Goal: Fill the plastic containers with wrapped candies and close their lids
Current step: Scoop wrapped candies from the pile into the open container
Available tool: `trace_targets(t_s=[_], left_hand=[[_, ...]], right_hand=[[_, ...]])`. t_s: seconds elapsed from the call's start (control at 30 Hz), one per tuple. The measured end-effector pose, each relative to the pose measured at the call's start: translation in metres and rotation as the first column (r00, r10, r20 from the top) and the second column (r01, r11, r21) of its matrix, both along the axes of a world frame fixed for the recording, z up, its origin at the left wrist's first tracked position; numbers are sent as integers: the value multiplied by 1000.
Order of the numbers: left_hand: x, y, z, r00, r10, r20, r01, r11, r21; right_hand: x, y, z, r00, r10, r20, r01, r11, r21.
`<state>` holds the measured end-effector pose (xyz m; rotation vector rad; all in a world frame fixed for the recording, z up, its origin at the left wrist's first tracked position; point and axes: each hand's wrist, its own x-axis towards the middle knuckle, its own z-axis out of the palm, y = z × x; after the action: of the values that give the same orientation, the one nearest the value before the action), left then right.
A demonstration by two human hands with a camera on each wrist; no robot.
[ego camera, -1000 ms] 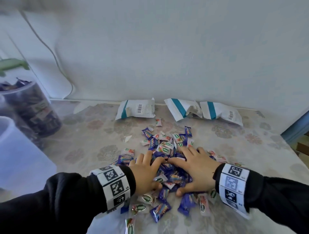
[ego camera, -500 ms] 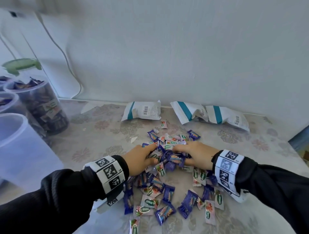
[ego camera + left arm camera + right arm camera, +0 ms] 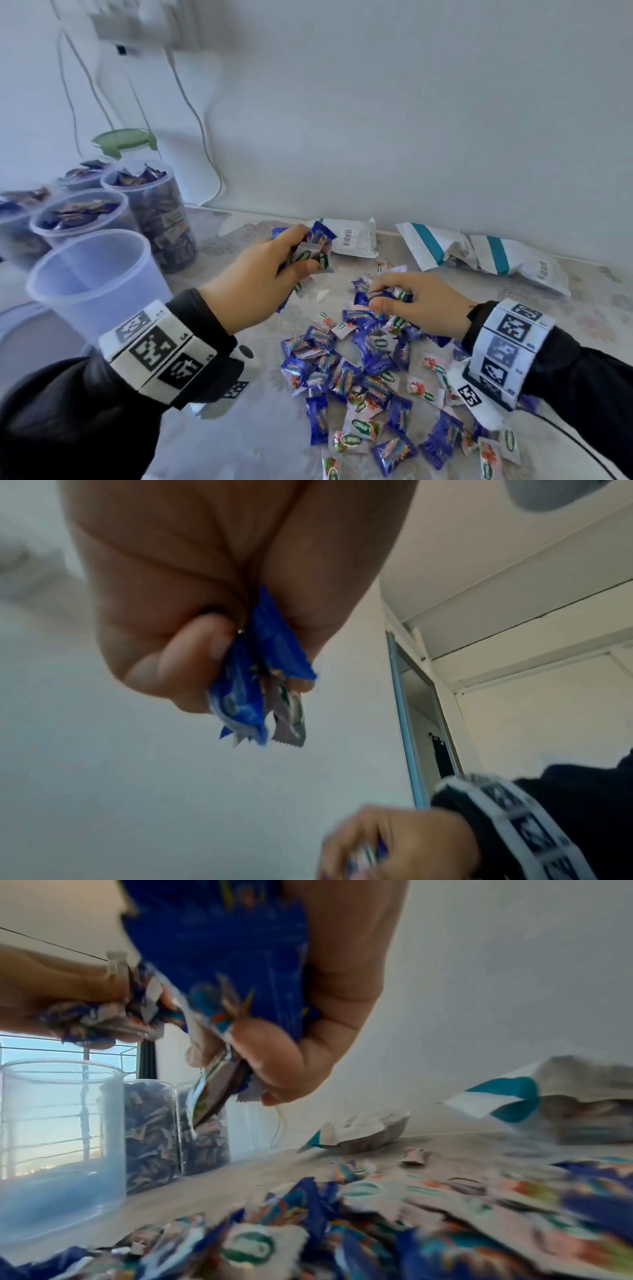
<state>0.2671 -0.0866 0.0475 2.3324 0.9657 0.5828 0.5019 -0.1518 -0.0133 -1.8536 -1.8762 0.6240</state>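
The left hand (image 3: pixel 253 284) is raised above the table (image 3: pixel 239 428), fingers curled round a fistful of wrapped candies (image 3: pixel 310 251); blue and white wrapper ends stick out between thumb and fingers. From the left wrist camera the same bunch (image 3: pixel 260 685) hangs out of the closed palm, saw-toothed edges pointing away from the camera.

The right hand (image 3: pixel 418 308) sits lower, just right of the left one, fingers bent down and gripping its own clutch of candies (image 3: pixel 387 298) at the far edge of the loose pile. The right wrist view shows that grip from underneath: blue wrappers (image 3: pixel 219 988) fill the palm and a few ends poke out past the fingertips.

The loose pile of candies (image 3: pixel 370 387) spreads over the table beneath and nearer than the right hand, reaching back toward the person's right sleeve (image 3: pixel 582 387).

To the left of the left hand, beside its wrist, stands an empty translucent container (image 3: pixel 96 284), open at the top. Beyond it, farther from the hands, stand several more containers filled with candies (image 3: pixel 161 219), all without lids. A green lid (image 3: pixel 123 138) shows behind them, near the wall; what it rests on cannot be told.

Past both hands, along the wall, lie three white bags with teal stripes: one (image 3: pixel 352 238) just beyond the left hand's fingertips, two (image 3: pixel 479 253) beyond the right hand.

Both wrists wear white bands printed with black square markers (image 3: pixel 154 353).
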Motion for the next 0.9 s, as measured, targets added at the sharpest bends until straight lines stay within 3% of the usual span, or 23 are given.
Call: trace_targets(t_s=[0.27, 0.53, 0.7, 0.9], left_hand=[[-105, 12, 66, 986, 118, 116, -146, 952, 268], [-172, 52, 28, 987, 159, -2, -151, 940, 307], [-188, 57, 12, 990, 136, -42, -120, 956, 267], [-196, 59, 1, 986, 160, -44, -138, 938, 318]], right_hand=[[-58, 22, 7, 995, 94, 34, -94, 996, -3], [-107, 37, 12, 993, 98, -58, -98, 995, 3], [-125, 41, 10, 994, 79, -69, -77, 997, 28], [-140, 45, 21, 993, 38, -110, -31, 998, 62]])
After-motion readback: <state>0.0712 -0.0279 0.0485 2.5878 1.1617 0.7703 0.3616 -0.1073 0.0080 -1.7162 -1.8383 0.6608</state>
